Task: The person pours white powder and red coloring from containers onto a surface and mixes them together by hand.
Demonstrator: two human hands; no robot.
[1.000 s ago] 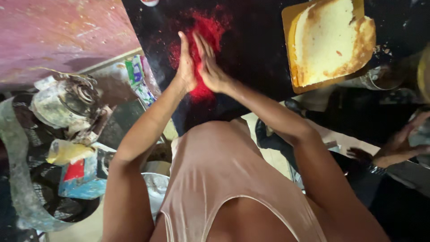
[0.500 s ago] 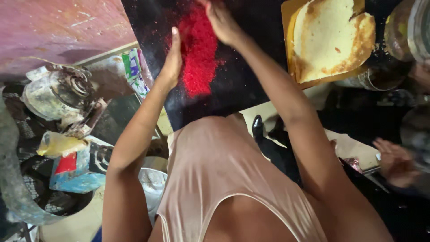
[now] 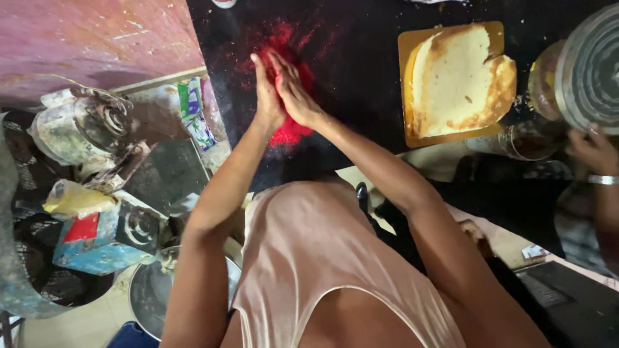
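Observation:
My left hand (image 3: 265, 90) and my right hand (image 3: 295, 87) are pressed together palm to palm over a heap of red crumbs (image 3: 288, 132) on the black counter (image 3: 361, 71). Red crumbs sit between and under the palms, and red dust is scattered around them. A heart-shaped pale cake layer (image 3: 461, 77) lies on a yellow-orange board (image 3: 412, 132) to the right of my hands, apart from them.
Another person's hand (image 3: 590, 151) with a bracelet holds a round metal tin (image 3: 590, 61) at the right edge. Left of the counter, lower down, are cluttered bags, a jug (image 3: 77, 129), cartons and a metal pot (image 3: 151, 299).
My hands were apart on either side of the red crumbs half a second ago; now they are pressed together again over them. The view has shifted, showing the metal tin at right.

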